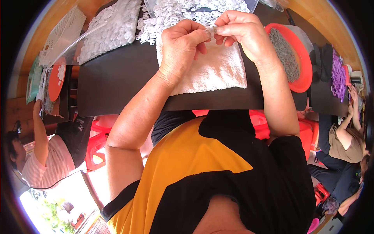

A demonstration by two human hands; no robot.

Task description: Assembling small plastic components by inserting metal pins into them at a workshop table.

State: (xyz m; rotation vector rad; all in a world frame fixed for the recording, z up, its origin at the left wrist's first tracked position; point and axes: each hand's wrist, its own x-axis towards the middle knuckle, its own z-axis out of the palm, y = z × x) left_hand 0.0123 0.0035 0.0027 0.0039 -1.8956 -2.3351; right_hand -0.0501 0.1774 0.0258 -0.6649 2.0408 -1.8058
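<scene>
Pinching a small clear piece (210, 29) between both hands, your left hand (181, 46) and right hand (239, 31) closed fingertips above the white towel (212, 72); its axis was unreadable. A clear bag (105, 33) of white rings lay far left.

A white towel (212, 72) lies on the black table (117, 78). Far beyond it spreads a heap of small white rings (183, 11), with more under clear plastic (105, 33) to the left. On the right, a red dish (300, 58) holds grey pieces. A white basket (62, 33) sits far left. Purple strands (338, 76) lie far right.
</scene>
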